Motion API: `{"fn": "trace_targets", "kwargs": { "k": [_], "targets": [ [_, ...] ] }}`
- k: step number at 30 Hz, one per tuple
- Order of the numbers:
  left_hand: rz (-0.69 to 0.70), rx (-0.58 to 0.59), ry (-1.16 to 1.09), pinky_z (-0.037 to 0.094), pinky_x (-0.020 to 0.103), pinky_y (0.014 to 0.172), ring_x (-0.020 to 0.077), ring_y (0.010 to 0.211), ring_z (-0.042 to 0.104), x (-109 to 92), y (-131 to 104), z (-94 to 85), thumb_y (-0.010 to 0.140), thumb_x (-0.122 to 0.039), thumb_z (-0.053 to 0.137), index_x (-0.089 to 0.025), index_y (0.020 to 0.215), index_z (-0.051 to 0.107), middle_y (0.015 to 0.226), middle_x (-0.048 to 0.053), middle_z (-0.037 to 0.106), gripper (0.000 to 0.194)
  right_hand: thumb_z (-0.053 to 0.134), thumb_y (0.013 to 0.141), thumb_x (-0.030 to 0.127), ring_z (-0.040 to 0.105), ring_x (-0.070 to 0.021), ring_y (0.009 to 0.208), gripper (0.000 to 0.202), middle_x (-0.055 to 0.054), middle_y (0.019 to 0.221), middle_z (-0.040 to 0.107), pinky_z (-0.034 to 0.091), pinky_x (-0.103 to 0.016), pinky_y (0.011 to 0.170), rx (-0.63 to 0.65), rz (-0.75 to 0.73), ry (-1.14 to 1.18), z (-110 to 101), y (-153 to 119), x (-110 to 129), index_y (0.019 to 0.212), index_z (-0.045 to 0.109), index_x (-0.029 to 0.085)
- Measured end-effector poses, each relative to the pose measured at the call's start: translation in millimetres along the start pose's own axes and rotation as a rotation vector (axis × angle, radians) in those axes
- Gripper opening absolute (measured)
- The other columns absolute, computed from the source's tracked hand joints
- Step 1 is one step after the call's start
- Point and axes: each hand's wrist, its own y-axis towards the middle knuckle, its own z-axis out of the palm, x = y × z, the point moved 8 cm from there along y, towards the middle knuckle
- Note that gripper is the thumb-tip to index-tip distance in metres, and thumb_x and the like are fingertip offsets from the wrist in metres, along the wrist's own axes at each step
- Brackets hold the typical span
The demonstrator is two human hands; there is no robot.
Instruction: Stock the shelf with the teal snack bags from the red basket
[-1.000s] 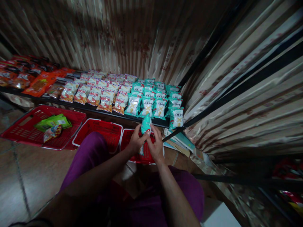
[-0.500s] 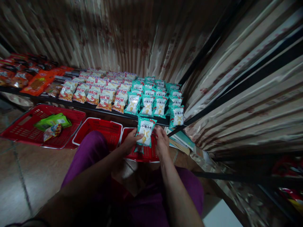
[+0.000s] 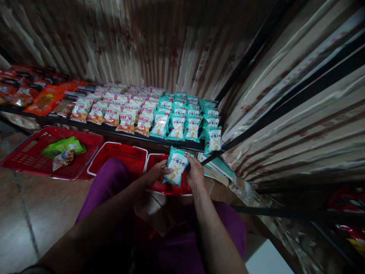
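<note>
Between my hands is a teal-and-white snack bag [image 3: 177, 167], tilted with its printed front facing up. My left hand [image 3: 156, 173] is closed on its left side, thumb across the front. On the bag's right edge is my right hand [image 3: 196, 171], its thumb at the upper corner and its other fingers partly hidden. Directly below the bag sits a small red basket [image 3: 159, 188], partly covered by the hands. Matching teal snack bags [image 3: 178, 127] stand in rows on the black shelf [image 3: 182, 144] just beyond.
White-and-orange snack bags [image 3: 125, 118] and orange packets [image 3: 47, 99] fill the shelf leftward. A second red basket [image 3: 128, 156] adjoins the first; a larger one [image 3: 91, 144] holds green packets [image 3: 64, 147]. A black post [image 3: 245, 131] and striped curtain [image 3: 285, 148] border the right.
The snack bag has come slightly down toward me and turned a little clockwise. My right thumb now lies on its upper right corner; the shelf looks the same.
</note>
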Motion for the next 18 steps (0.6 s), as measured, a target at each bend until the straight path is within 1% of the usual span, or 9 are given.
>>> {"fn": "trace_targets", "kwargs": {
  "k": [3,5,8,10,12,16,18],
  "targets": [
    [-0.001,-0.007,0.001,0.051,0.031,0.072,0.0212,0.079,0.068,-3.8,2.9,5.2,0.062,-0.041,0.078,-0.017,0.110,0.058,0.097,0.010,0.070,0.057,0.078,0.058,0.036,0.065,-0.0158,0.062,0.026,0.002,0.069,0.072,0.050,-0.028,0.062,-0.028,-0.052,-0.048,-2.6,0.0,3.5,0.075,0.069,0.019],
    [0.031,-0.067,0.014,0.051,0.032,0.073,0.0219,0.082,0.067,-10.6,5.9,4.4,0.064,-0.046,0.076,-0.017,0.109,0.059,0.098,0.009,0.070,0.056,0.078,0.058,0.035,0.065,-0.0160,0.062,0.024,0.002,0.068,0.072,0.050,-0.028,0.062,-0.032,-0.074,-0.075,-2.9,-0.7,4.9,0.073,0.069,0.019],
    [0.090,-0.174,0.035,0.050,0.030,0.072,0.0218,0.083,0.066,-20.5,11.0,0.4,0.063,-0.051,0.074,-0.015,0.101,0.063,0.092,0.008,0.071,0.053,0.079,0.057,0.035,0.065,-0.0167,0.061,0.024,0.001,0.067,0.072,0.050,-0.028,0.060,0.030,-0.073,-0.111,1.7,-1.7,3.8,0.072,0.070,0.019],
    [0.116,-0.243,0.041,0.049,0.027,0.067,0.0200,0.079,0.065,-22.6,14.6,-3.5,0.061,-0.052,0.075,-0.014,0.093,0.064,0.086,0.007,0.071,0.051,0.079,0.057,0.036,0.065,-0.0169,0.062,0.025,0.001,0.067,0.072,0.050,-0.028,0.062,0.064,-0.068,-0.123,3.8,-1.8,3.0,0.074,0.071,0.019],
    [0.122,-0.295,0.033,0.047,0.025,0.062,0.0177,0.071,0.064,-20.4,18.4,-6.9,0.060,-0.053,0.075,-0.014,0.088,0.063,0.079,0.005,0.069,0.049,0.079,0.058,0.036,0.065,-0.0168,0.065,0.026,0.001,0.068,0.072,0.050,-0.028,0.063,0.075,-0.065,-0.131,4.4,-1.4,2.4,0.077,0.071,0.019],
    [0.124,-0.359,-0.028,0.044,0.024,0.054,0.0142,0.057,0.060,-14.2,25.6,-9.3,0.057,-0.054,0.076,-0.015,0.081,0.061,0.066,0.001,0.065,0.049,0.077,0.061,0.042,0.065,-0.0158,0.067,0.029,0.001,0.070,0.071,0.050,-0.027,0.064,0.079,-0.092,-0.161,6.4,-0.8,3.3,0.077,0.069,0.019],
    [0.137,-0.395,-0.073,0.045,0.025,0.054,0.0137,0.054,0.059,-15.2,29.0,-8.7,0.054,-0.055,0.077,-0.014,0.080,0.061,0.063,0.001,0.064,0.051,0.074,0.063,0.047,0.065,-0.0162,0.069,0.035,0.000,0.074,0.071,0.051,-0.027,0.064,0.076,-0.118,-0.183,6.9,-1.5,4.3,0.083,0.068,0.019]
  ]
}}
